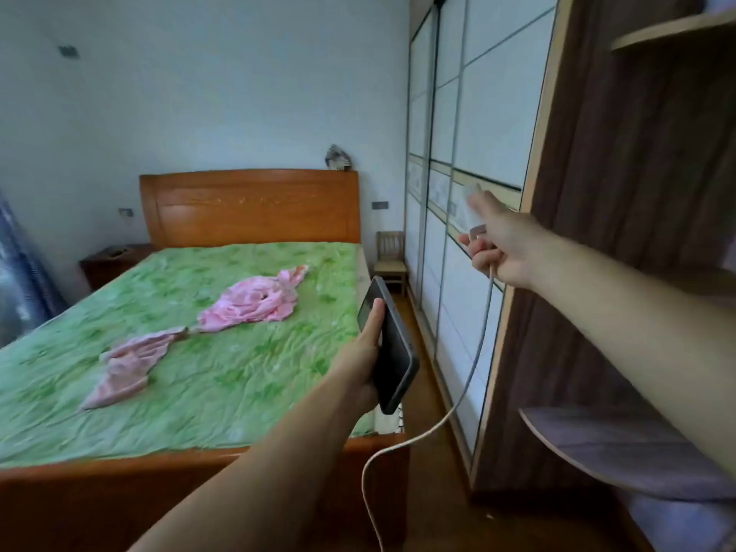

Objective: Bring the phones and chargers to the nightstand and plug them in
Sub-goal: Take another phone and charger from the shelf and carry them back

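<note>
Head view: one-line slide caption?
Bedside: left hand grips a dark phone, right hand holds a white charger cable trailing down, green-sheeted bed ahead.

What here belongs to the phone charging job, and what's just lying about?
Job: phone held in left hand; charger with its cable, held in right hand; nightstand beyond the bed.
Lying about: pink clothes on the bed; small chair.
</note>
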`<state>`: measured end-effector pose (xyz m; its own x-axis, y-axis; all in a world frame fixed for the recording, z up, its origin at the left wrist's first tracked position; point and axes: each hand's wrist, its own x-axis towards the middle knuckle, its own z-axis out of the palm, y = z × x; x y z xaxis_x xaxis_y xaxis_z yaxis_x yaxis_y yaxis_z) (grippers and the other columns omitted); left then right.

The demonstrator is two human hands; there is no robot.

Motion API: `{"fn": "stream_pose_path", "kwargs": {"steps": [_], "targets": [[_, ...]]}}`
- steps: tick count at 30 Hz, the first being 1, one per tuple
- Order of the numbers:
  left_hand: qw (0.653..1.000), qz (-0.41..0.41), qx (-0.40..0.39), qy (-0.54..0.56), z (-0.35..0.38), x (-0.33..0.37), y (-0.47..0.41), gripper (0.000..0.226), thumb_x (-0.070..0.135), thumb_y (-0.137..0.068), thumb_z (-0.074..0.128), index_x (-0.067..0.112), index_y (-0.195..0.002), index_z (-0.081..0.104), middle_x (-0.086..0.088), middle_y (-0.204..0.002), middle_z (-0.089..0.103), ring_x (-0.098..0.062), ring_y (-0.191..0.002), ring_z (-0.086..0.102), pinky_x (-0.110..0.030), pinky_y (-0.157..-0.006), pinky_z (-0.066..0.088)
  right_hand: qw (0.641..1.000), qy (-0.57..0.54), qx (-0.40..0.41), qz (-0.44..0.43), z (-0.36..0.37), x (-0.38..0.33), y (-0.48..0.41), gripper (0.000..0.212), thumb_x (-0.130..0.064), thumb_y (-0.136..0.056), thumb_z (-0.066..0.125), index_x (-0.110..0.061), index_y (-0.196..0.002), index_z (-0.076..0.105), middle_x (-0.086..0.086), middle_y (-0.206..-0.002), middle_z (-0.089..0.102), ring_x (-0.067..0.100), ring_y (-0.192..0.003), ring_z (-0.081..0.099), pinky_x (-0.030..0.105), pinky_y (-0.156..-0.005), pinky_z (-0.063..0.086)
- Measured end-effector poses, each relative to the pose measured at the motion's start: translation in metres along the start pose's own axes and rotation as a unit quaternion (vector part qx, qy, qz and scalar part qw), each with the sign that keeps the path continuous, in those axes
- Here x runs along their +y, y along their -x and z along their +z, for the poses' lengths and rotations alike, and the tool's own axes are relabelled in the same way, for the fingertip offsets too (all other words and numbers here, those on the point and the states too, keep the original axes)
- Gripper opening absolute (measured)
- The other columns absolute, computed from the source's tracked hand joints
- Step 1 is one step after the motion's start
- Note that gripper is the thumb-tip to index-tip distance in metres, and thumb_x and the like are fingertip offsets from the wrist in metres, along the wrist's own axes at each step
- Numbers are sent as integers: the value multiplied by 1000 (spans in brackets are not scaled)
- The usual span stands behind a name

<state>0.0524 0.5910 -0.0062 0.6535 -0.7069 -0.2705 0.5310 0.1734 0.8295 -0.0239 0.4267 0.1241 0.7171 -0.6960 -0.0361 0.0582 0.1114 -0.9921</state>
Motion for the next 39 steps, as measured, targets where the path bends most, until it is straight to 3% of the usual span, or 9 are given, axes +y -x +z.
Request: {"fn": "stream_pose_path", "kwargs": {"steps": [5, 10, 15, 18, 24, 27, 32, 35, 39], "targets": [[989, 40, 103, 94, -125, 39, 83, 33, 34, -83, 69, 2, -80, 68, -11, -57, 70, -23, -46, 68, -27, -37, 51, 994, -12, -105, 38, 133, 29, 52, 24, -40, -90, 61, -18, -91, 52, 5, -77, 43, 6, -42, 32, 13, -30, 22], [974, 89, 147, 151, -243, 71, 159, 42, 37, -90, 61, 5, -67, 71, -11, -56, 69, -23, -47, 68, -32, -41, 55, 980, -31, -190, 51, 273, 54, 94, 29, -38, -93, 58, -11, -88, 48, 5, -73, 41, 3, -30, 31, 14, -28, 23], [951, 152, 163, 214, -373, 102, 243, 56, 53, -92, 49, 5, -117, 64, -18, -98, 69, -32, -80, 67, -43, -78, 55, 966, -31, -254, 47, 439, 74, 140, 31, -38, -93, 58, -8, -91, 48, 5, -74, 44, 6, -42, 35, 15, -31, 28], [943, 184, 147, 236, -449, 124, 282, 60, 56, -85, 56, 6, -116, 66, -19, -99, 72, -35, -83, 69, -46, -76, 57, 960, -37, -276, 42, 543, 85, 171, 29, -37, -92, 58, -10, -89, 48, 4, -71, 42, 5, -39, 33, 15, -32, 28], [940, 259, -2, 223, -566, 175, 345, 79, 68, -87, 44, 4, -131, 58, -22, -132, 59, -42, -126, 51, -57, -101, 40, 942, -33, -330, 50, 713, 95, 218, 24, -32, -88, 60, -11, -87, 49, 2, -67, 39, 7, -43, 31, 16, -34, 28], [929, 243, 121, 253, -621, 199, 354, 82, 71, -77, 55, 3, -122, 60, -21, -107, 68, -40, -97, 64, -58, -90, 48, 931, -26, -361, 44, 781, 105, 229, 24, -32, -91, 56, -16, -78, 44, 1, -65, 36, 8, -47, 28, 16, -33, 26], [913, 232, 208, 264, -720, 234, 363, 80, 70, -82, 49, 2, -122, 60, -19, -114, 57, -37, -105, 52, -56, -114, 23, 910, -24, -406, 78, 899, 132, 230, 29, -36, -91, 57, -14, -78, 44, 1, -64, 36, 8, -49, 29, 15, -32, 28], [912, 237, 226, 248, -780, 262, 367, 82, 75, -80, 47, 0, -102, 71, -20, -102, 64, -36, -94, 59, -56, -102, 38, 896, -33, -430, 101, 980, 150, 223, 31, -41, -88, 59, -12, -86, 47, 1, -67, 39, 8, -46, 32, 15, -31, 29], [885, 267, 298, 236, -858, 312, 370, 78, 71, -72, 57, 5, -113, 68, -21, -107, 62, -36, -94, 60, -58, -96, 45, 865, -68, -475, 143, 1088, 170, 218, 34, -39, -86, 64, -7, -85, 52, 5, -66, 45, 9, -42, 36, 15, -35, 34]]}}
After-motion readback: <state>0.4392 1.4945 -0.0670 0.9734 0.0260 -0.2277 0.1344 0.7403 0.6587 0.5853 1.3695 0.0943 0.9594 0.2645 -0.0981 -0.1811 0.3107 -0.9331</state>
